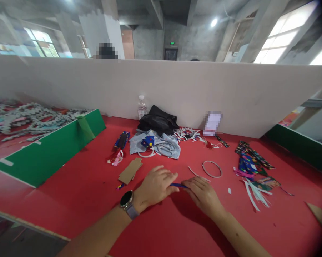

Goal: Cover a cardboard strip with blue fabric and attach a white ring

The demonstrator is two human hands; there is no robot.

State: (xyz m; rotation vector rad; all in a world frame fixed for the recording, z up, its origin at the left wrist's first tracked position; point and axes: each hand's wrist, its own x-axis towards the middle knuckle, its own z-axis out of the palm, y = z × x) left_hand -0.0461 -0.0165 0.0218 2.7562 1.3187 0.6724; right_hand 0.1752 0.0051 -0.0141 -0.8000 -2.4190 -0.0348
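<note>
Between my two hands stretches a narrow blue strip, probably fabric, just above the red tabletop. My left hand, with a watch on its wrist, pinches one end between thumb and fingers. My right hand has its fingers closed over the other end. Left of my left hand lie brown cardboard pieces and a small blue and yellow scrap. Beyond my right hand are a pale ring and a short pale cord piece.
Grey cloth and a black bag lie ahead, beside a bottle. Patterned fabric strips and white strips lie right. Green dividers flank the table. A grey panel rises behind; a person's head shows above it.
</note>
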